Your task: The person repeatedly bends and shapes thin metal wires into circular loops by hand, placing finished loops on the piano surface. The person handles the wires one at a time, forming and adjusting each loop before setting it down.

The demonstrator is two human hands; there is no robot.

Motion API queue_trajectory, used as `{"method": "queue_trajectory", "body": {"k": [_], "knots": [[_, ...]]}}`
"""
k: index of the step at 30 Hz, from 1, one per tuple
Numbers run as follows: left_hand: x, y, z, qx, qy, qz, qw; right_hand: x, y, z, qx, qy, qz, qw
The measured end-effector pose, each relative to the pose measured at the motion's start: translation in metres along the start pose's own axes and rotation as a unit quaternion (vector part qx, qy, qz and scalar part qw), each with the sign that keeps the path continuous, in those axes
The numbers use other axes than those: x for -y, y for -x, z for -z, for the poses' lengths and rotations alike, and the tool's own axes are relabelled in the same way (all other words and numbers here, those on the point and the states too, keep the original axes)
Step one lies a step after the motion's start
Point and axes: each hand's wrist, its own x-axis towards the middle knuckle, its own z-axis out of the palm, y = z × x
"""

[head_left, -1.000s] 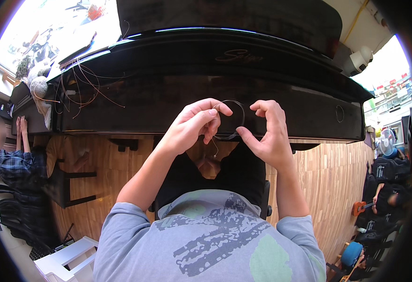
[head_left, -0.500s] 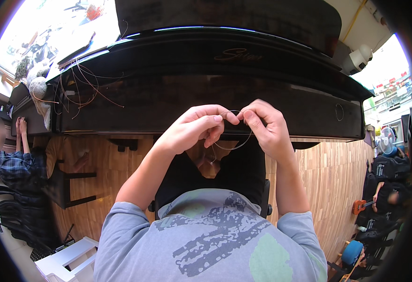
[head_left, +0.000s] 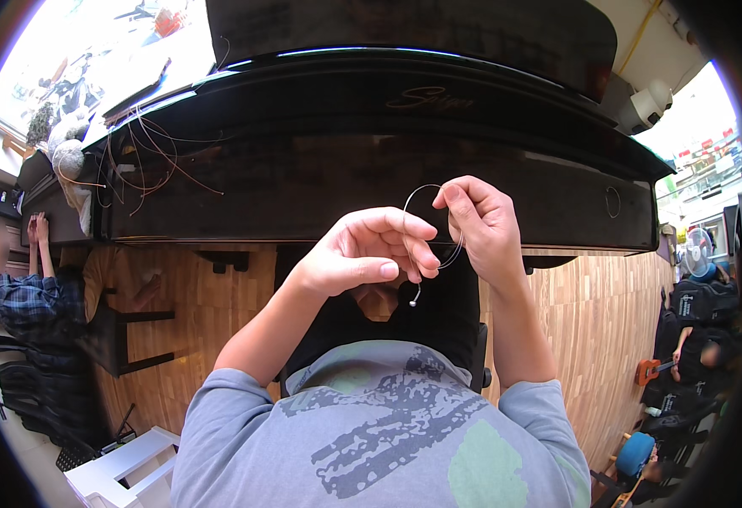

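Observation:
A thin, looped wire string [head_left: 422, 188] with a small metal end [head_left: 413, 302] hangs in front of me. My right hand [head_left: 480, 225] pinches the top of the loop between thumb and fingertips. My left hand [head_left: 367, 251] curls its fingers round the lower part, which runs between them, while the thumb lies apart and the end dangles below. Behind both hands is a glossy black piano [head_left: 320, 186], with several loose strings [head_left: 155, 165] draped over its left part.
At left, a seated person [head_left: 24, 288] in plaid has hands on another instrument, beside a black bench [head_left: 121, 351]. At right are another person's arm [head_left: 683, 339], an orange ukulele [head_left: 647, 371], black bags [head_left: 693, 300], a fan [head_left: 694, 252] and a blue stool [head_left: 635, 455]. White shelving [head_left: 121, 470] stands lower left.
My left hand has moved down and rightward. My right hand has closed from an open shape into a pinch on the string and risen slightly, pulling the loop's top up.

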Motion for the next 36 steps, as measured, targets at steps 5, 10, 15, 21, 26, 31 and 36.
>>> {"method": "queue_trajectory", "body": {"k": [5, 10, 15, 21, 26, 31, 36], "knots": [[0.008, -0.002, 0.001, -0.012, -0.010, -0.037, 0.999, -0.002, 0.000, -0.001, 0.002, -0.001, 0.003, 1.000], [0.011, -0.005, -0.001, -0.059, -0.033, -0.065, 0.996, -0.002, 0.002, 0.000, -0.017, 0.042, 0.023, 0.999], [0.010, -0.006, -0.003, -0.109, -0.114, -0.078, 0.984, 0.001, 0.007, -0.003, -0.033, 0.069, 0.042, 0.996], [0.008, -0.007, -0.012, -0.204, -0.218, -0.049, 0.953, -0.001, 0.010, -0.001, -0.036, 0.057, 0.063, 0.996], [0.012, -0.008, -0.014, -0.263, -0.302, -0.062, 0.914, -0.001, 0.011, -0.001, -0.022, 0.040, 0.042, 0.998], [0.017, -0.007, -0.008, -0.302, -0.480, -0.098, 0.818, -0.003, 0.011, -0.003, -0.023, 0.042, 0.053, 0.997], [0.014, -0.013, -0.002, -0.288, -0.581, -0.199, 0.735, -0.002, 0.012, -0.001, -0.042, 0.027, 0.049, 0.998]]}}
